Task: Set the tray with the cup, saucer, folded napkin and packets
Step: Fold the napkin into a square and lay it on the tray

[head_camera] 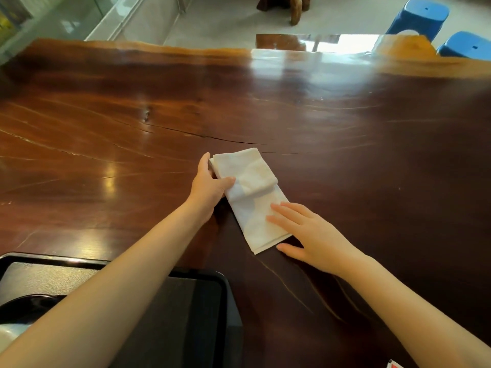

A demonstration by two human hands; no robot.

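Wooden surface: left hand fingers grip the napkin at its 10 o'clock edge; right hand lies flat, fingers spread open, at 5 o'clock.

You have one view only, a wide-angle camera on your head, looking forward and steeply down across the wooden table. It sits close over your forearms; the tray lies at the near-left edge, the blue stools at the far right.
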